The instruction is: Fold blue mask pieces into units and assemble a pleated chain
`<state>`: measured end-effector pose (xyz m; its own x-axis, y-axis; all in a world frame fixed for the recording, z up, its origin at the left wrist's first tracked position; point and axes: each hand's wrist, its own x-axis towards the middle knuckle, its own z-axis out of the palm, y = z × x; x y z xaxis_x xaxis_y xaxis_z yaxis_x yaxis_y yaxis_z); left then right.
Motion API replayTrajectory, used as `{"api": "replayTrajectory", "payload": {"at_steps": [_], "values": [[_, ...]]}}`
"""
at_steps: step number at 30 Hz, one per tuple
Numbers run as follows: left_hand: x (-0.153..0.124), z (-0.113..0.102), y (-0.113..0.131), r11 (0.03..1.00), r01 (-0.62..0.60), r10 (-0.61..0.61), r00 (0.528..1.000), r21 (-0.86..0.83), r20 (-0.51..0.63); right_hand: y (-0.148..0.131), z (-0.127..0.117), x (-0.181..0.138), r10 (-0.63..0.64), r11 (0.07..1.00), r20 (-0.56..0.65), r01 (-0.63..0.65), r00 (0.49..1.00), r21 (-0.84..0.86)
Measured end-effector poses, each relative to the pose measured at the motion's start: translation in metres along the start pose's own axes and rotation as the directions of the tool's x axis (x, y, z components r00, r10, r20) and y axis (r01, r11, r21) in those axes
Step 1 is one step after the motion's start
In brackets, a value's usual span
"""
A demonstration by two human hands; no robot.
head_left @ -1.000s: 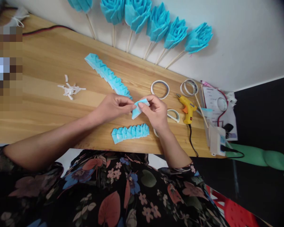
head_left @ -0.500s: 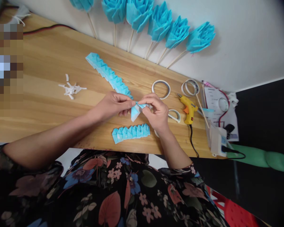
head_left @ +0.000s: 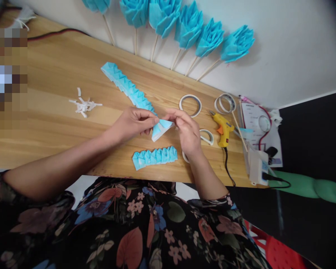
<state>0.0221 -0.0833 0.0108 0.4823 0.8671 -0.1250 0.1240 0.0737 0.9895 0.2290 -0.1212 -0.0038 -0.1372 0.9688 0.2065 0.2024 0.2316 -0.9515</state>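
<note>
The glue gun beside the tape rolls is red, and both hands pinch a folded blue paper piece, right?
Not quite: the head view shows the glue gun is yellow, not red. It lies beside the tape rolls, and the left hand and right hand pinch the folded blue paper piece.

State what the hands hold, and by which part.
A folded blue paper piece, pinched along its upper edge by the left hand and the right hand.

No text is legible; the white card (head_left: 249,119) beside the glue gun (head_left: 223,129) perhaps bears print, too small to read
</note>
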Motion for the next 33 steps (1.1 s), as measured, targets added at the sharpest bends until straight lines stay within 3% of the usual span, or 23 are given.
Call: {"api": "replayTrajectory", "payload": {"at_steps": [2,6,20,33], "values": [[-0.0005,0.0007,0.0012,1.000,-0.004,0.004,1.000,0.028,-0.013,0.0000,0.0001,0.0001,0.047,0.999,-0.023,-0.046,0.999,0.024],[-0.0013,0.0019,0.0026,0.999,-0.016,0.017,1.000,0.048,-0.018,-0.0016,0.0017,0.0014,0.096,0.992,-0.049,-0.100,0.994,-0.083],[-0.0023,0.0011,0.0015,0.994,-0.093,0.092,0.996,0.060,0.013,-0.0057,0.0016,0.0052,0.084,0.979,-0.053,-0.093,0.995,-0.181],[0.0003,0.0032,-0.0028,0.987,-0.107,0.116,0.991,0.120,-0.073,-0.0043,0.0047,0.0013,-0.001,0.979,-0.018,-0.002,1.000,-0.205]]}}
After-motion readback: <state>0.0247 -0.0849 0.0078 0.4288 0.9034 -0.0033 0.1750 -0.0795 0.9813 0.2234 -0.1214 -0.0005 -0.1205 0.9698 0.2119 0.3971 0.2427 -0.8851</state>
